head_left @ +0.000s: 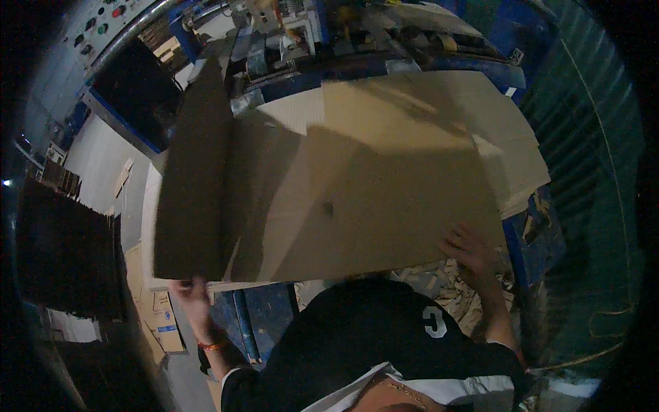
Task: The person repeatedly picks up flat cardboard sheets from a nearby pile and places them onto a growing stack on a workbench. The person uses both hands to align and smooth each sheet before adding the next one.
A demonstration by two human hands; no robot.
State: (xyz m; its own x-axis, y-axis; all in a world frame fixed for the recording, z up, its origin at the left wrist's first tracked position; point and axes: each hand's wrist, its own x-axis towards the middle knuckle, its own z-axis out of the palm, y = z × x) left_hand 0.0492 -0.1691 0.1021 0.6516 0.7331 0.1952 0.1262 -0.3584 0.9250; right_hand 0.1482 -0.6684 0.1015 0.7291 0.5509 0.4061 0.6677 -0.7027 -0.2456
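Flattened brown carton with blue label, lower left

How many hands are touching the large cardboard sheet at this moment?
2. The left hand grips the cardboard sheet at its near left corner, under the raised flap. The right hand presses on the near right edge. No other hands are visible, though the sheet may hide some.

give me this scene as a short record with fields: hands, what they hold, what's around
left hand: grips the near left edge of the cardboard sheet
right hand: fingers rest on the sheet's near right edge
sheet: large, brown, with its left flap folded upward
beneath: paler cardboard sheets stacked under it
behind: blue machine
floor: cardboard scraps near the right hand
upper left: control panel with buttons
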